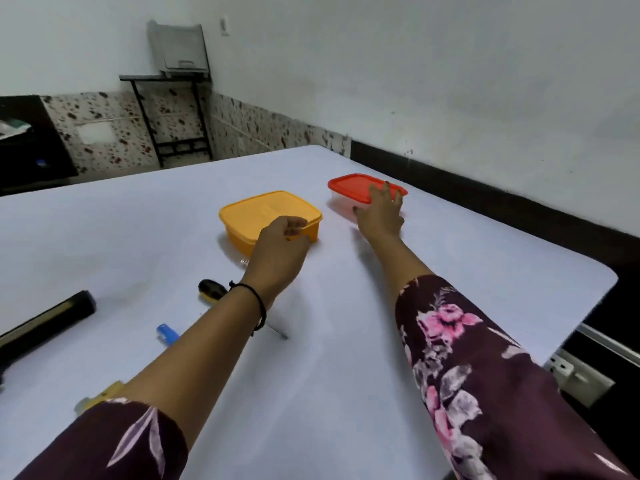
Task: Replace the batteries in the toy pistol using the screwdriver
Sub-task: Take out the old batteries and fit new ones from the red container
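The left hand (pixel 277 251) is stretched forward with its fingers curled in at the near right corner of a yellow box (pixel 266 214). The fingertips sit right at the lid's rim, but motion blur makes it impossible to tell whether they actually pinch it. The right hand (pixel 381 213) reaches further out and to the right. Its fingers are spread flat over the near edge of a red-lidded box (pixel 349 187), and the thumb points down along the clear wall. The two hands are apart, one at each box, and the boxes stand near each other without touching. A black thread band (pixel 260 308) circles the left wrist, and both arms wear dark maroon floral sleeves (pixel 467 368). The screwdriver (pixel 212 291) lies on the white table (pixel 346 358) beneath the left forearm. Its black-and-yellow handle shows on the left side of the arm and its thin metal tip pokes out on the right, so the arm hides the middle of the shaft. Nearer the body, left of the forearm, lies a small blue object (pixel 167 333), too blurred to make out. A little yellow object (pixel 104 396) peeks from under the left sleeve, mostly hidden. A long black bar (pixel 48 323) rests slantwise at the table's left edge. No toy pistol can be clearly made out.
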